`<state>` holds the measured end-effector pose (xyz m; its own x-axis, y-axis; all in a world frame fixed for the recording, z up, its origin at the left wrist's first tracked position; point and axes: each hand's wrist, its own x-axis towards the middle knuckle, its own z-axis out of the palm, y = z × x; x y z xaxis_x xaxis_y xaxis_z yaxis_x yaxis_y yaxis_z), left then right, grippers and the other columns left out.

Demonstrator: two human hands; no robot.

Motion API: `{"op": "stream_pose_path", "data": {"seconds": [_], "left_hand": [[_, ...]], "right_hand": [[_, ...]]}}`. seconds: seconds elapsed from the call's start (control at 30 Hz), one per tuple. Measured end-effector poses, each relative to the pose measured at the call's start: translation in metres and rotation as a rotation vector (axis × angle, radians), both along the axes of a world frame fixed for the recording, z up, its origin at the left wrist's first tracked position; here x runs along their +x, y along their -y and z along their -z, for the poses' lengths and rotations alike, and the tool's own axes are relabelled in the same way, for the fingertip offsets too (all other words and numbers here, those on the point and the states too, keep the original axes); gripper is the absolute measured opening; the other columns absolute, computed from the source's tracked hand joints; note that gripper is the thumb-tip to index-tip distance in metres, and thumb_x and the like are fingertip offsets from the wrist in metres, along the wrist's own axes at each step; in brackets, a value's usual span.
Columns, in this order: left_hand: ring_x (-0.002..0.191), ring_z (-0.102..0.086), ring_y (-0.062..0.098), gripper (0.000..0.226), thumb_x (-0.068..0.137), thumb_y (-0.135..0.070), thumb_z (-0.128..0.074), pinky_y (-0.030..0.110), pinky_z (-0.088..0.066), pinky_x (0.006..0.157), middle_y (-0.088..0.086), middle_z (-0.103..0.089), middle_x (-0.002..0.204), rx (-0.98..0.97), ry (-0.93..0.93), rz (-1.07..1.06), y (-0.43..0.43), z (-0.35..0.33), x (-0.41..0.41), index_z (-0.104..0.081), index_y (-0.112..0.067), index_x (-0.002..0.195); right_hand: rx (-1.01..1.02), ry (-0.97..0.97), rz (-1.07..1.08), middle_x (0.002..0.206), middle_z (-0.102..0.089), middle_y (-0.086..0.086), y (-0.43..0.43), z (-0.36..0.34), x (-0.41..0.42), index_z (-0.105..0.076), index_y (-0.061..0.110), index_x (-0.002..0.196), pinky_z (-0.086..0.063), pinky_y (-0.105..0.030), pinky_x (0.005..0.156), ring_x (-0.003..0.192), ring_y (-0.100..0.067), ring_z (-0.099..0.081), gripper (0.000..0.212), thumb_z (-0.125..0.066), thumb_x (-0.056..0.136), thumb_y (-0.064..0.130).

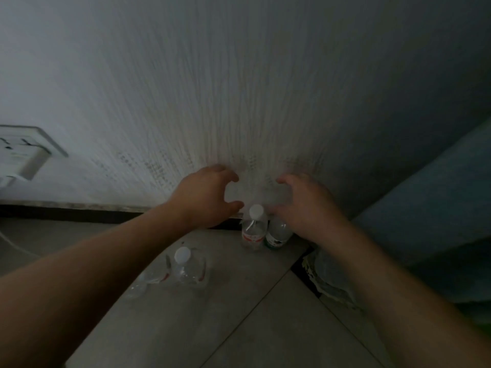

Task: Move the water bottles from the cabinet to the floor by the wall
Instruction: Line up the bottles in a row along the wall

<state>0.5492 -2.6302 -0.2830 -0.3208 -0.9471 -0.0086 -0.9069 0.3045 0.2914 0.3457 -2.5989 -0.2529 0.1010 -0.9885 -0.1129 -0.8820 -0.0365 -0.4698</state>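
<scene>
Two clear water bottles stand upright on the floor against the wall: one with a white cap and red label [254, 227], and beside it one with a green label [277, 233], its top hidden under my right hand. My left hand [204, 196] hovers just left of them, fingers curled apart and empty. My right hand [305, 203] hangs above the green-label bottle, fingers spread, not gripping it. Nearer me stands a third bottle with a white cap [186, 266], and a blurred one lies on its side [144, 281] to its left.
A white wall socket with a plugged-in charger [24, 152] sits at the left, its cable trailing to the floor. A dark skirting strip [79, 212] runs along the wall. A blue-grey cloth-covered piece of furniture [430, 216] fills the right. Crumpled plastic [326, 274] lies beside it.
</scene>
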Motion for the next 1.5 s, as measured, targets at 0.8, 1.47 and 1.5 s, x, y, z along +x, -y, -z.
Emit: {"op": "stream_pose_path", "data": {"seconds": [0.8,1.47,1.5], "left_hand": [[0.111,-0.060,0.015,0.055,0.078,-0.052,-0.072,0.036,-0.050,0.095,-0.004,-0.063,0.124,0.323,0.183,-0.221,-0.063,-0.010,0.121,-0.059,-0.031,0.127],[0.102,-0.060,0.017,0.040,0.080,-0.029,-0.078,0.029,-0.050,0.084,0.000,-0.061,0.115,0.453,0.184,-0.231,-0.068,0.032,0.121,-0.064,-0.022,0.116],[0.103,-0.060,0.017,0.039,0.080,-0.028,-0.078,0.030,-0.051,0.087,0.000,-0.062,0.115,0.439,0.185,-0.220,-0.067,0.032,0.120,-0.065,-0.022,0.116]], "right_hand": [[0.177,-0.054,-0.461,0.134,-0.047,0.001,-0.022,0.016,0.131,-0.045,0.027,0.138,-0.044,-0.030,0.092,0.118,-0.018,-0.049,0.058,-0.066,0.085,0.034],[0.290,-0.072,-0.499,0.112,-0.064,0.000,-0.019,0.068,0.143,-0.065,0.024,0.111,-0.044,-0.027,0.076,0.102,-0.020,-0.059,0.029,-0.065,0.082,0.020],[0.283,-0.064,-0.486,0.111,-0.064,0.000,-0.018,0.068,0.142,-0.065,0.023,0.110,-0.042,-0.026,0.074,0.101,-0.019,-0.059,0.028,-0.065,0.082,0.020]]}}
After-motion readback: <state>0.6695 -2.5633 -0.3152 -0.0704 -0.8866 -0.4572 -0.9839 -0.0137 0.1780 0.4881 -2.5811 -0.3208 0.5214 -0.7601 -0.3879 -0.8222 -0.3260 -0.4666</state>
